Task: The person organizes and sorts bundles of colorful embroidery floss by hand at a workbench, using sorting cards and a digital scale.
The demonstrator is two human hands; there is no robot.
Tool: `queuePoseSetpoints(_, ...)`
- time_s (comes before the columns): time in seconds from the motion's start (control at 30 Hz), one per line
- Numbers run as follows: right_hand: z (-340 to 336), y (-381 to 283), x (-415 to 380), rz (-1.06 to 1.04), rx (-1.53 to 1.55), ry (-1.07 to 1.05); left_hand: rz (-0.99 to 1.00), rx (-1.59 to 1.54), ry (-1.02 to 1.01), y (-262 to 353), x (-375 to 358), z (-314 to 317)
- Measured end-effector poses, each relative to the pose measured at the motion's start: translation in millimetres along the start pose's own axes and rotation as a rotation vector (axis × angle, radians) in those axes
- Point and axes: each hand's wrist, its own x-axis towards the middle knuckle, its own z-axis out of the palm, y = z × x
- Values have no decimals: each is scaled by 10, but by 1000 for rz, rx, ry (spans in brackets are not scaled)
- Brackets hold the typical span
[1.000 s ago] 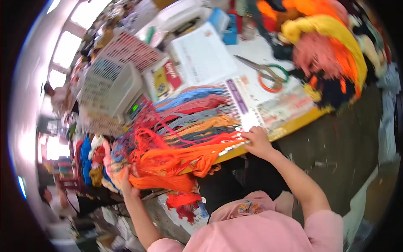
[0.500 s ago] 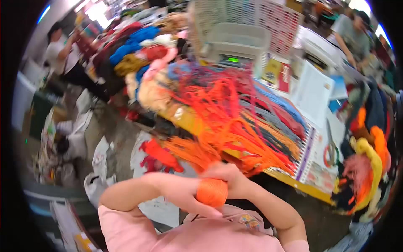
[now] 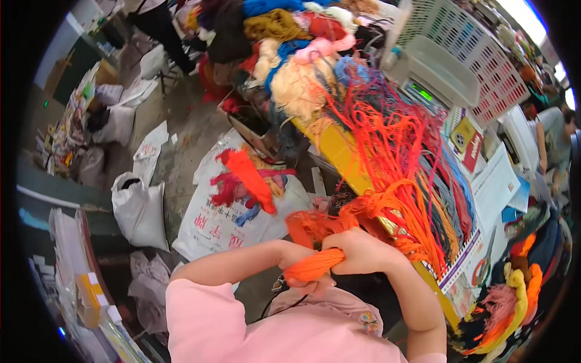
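A thick bundle of orange yarn (image 3: 315, 265) is stretched between my hands, close to my chest. My left hand (image 3: 290, 251) has the bundle wrapped around it, and its fingers are partly hidden behind the strands. At the bundle's other end, my right hand (image 3: 365, 250) is closed around the yarn. Loose orange strands (image 3: 308, 227) hang behind both hands and run up to the tangled red and orange yarn (image 3: 396, 151) on the yellow-edged table (image 3: 333, 142).
White plastic sheeting (image 3: 206, 227) on the floor carries a red yarn bundle (image 3: 248, 178). Beside it stands a white sack (image 3: 139, 209). A scale (image 3: 423, 91) and a white plastic basket (image 3: 490, 72) are on the table. More skeins (image 3: 517, 290) hang at right. Other people are further off.
My view has turned down and left. The orange yarn, earlier a compact wrap around my left hand, now reaches across to my right hand as a bundle.
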Motion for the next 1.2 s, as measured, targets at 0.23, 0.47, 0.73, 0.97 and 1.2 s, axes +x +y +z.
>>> queuePoseSetpoints(0.23,732,612,296,269,1162,-475,1038,-97,309,-191,-223,-56)
queuePoseSetpoints(0.47,1134,619,651,91,44,392,1172,-771,1284,-791,-161,-158)
queuePoseSetpoints(0.73,1092,380,468,-6,-345,-71,847,-1280,542,-1193,284,-227)
queuePoseSetpoints(0.97,880,292,440,159,-461,571,1135,-1435,771,-943,530,-407)
queuePoseSetpoints(1.2,941,1025,304,258,-64,689,848,-666,966,-782,378,12)
